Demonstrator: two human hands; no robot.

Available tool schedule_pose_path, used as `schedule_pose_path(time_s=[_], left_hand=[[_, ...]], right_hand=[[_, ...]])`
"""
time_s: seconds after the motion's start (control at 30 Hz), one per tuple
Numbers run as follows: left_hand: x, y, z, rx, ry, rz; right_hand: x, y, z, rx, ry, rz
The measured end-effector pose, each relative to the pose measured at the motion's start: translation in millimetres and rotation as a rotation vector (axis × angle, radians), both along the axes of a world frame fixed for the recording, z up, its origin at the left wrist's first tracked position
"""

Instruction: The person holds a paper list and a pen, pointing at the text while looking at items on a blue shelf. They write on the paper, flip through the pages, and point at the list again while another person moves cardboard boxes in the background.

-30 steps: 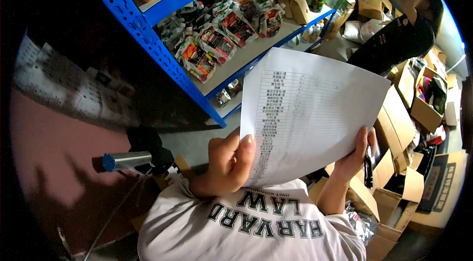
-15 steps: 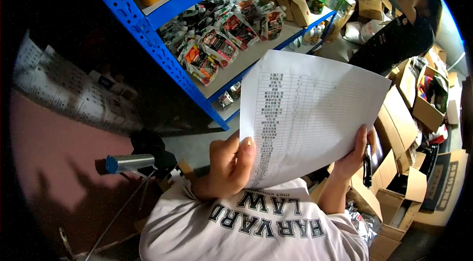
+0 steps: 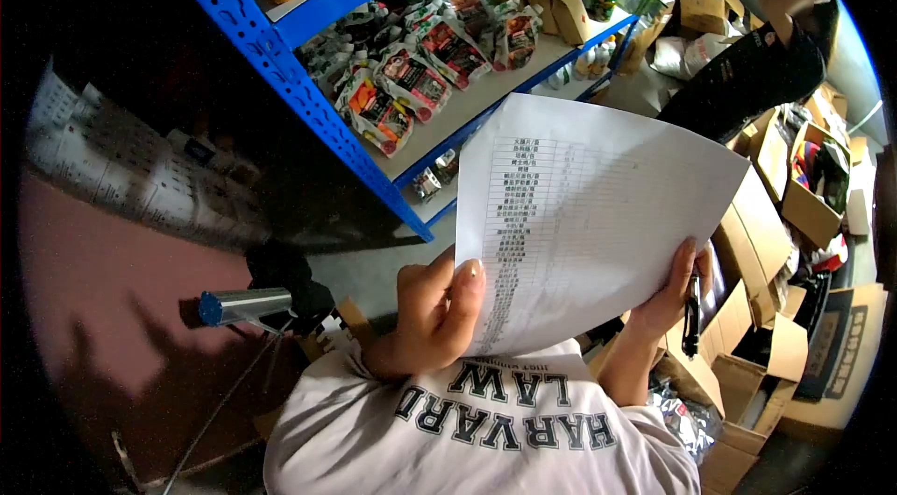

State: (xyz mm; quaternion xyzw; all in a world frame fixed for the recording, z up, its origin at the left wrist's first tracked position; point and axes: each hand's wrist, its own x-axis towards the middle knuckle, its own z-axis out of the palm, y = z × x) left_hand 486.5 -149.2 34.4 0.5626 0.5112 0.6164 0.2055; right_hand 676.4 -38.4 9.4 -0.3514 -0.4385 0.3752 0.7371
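Your left hand [image 3: 428,316] pinches the sheet [image 3: 589,205] at its bottom corner, right hand [image 3: 675,294] clamps the far edge plus a pen [image 3: 690,322]. Light and floppy, I'd say, so hold both edges.

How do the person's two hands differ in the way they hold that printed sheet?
The left hand pinches the sheet at its lower left edge, thumb on the printed side, holding nothing else; the right hand grips the lower right edge and also carries a dark pen. The left hand shows nearly whole; the right hand is partly behind the sheet. Both are bare.
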Motion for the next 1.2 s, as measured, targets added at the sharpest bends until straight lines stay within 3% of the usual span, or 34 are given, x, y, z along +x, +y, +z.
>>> schedule_pose_path(time_s=[1.2], left_hand=[[-2.9,6.9,0.5,-0.028,-0.035,-0.01]], right_hand=[[0.1,1.7,-4.2,-0.106,-0.002,-0.007]])
